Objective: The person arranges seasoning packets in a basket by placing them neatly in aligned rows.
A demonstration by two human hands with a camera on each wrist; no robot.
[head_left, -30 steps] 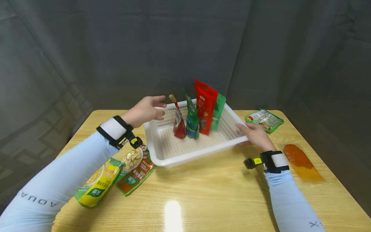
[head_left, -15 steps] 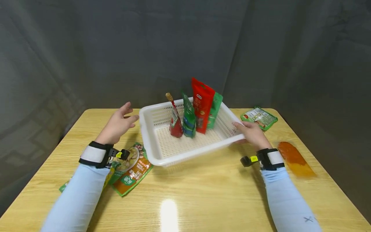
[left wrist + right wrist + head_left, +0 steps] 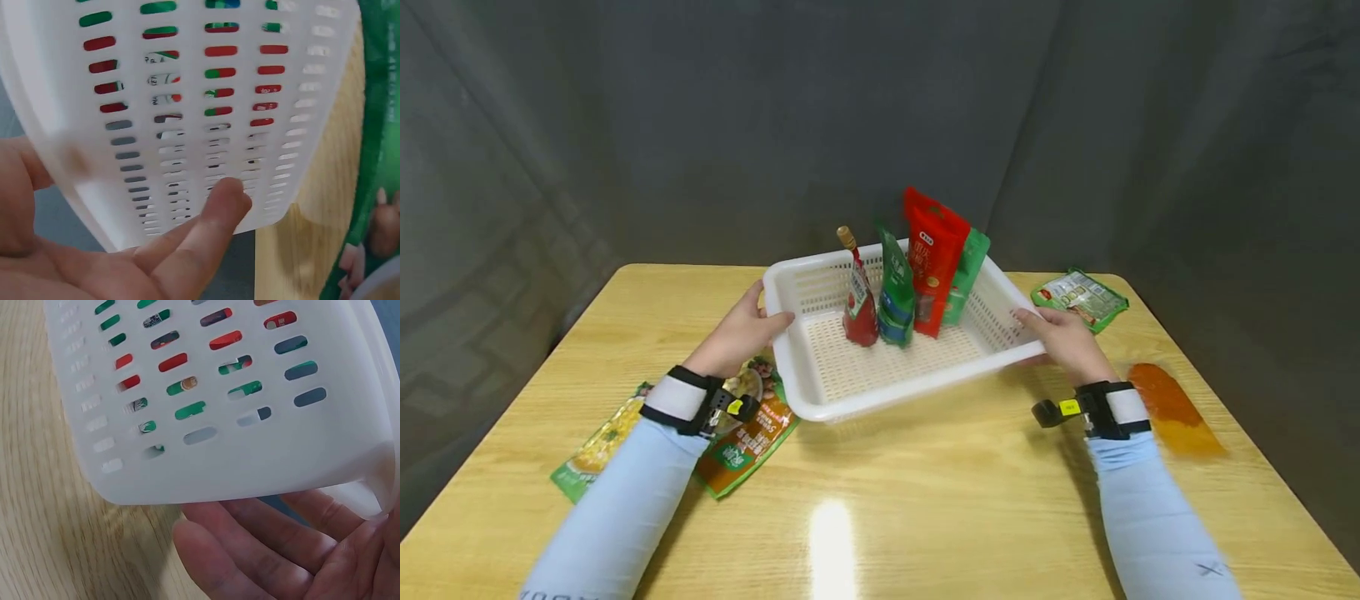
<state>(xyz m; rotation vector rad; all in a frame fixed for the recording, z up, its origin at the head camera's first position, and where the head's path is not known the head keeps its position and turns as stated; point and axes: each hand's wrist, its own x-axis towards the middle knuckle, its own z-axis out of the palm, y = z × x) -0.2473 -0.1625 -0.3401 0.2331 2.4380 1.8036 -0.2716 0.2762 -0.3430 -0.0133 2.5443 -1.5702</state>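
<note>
A white plastic basket [image 3: 880,400] is held tilted, with the table visible beneath it. My left hand [image 3: 737,333] grips its left rim, thumb over the top and fingers against the slotted outer wall [image 3: 187,137]. On the right, my right hand [image 3: 1070,337] holds the rim with the thumb on top; its fingers curl below the basket in the right wrist view. Inside stand a red ketchup-like pouch [image 3: 861,321] with a gold-coloured top, a dark green pouch [image 3: 897,296], a tall red bag [image 3: 934,250] and a lighter green bag [image 3: 967,271] partly hidden behind it.
Left of the basket lie a brown and green seasoning packet [image 3: 748,446] and a yellow-green packet [image 3: 598,442], partly covered by the left arm. At the right are a green-edged packet [image 3: 1081,298] and an orange-brown packet [image 3: 1172,408]. A dark cloth [image 3: 820,125] hangs behind the table.
My left hand first drew away from the basket's left side, then came back and took hold of the rim. The right hand has kept its grip, and the pouches stay inside.
</note>
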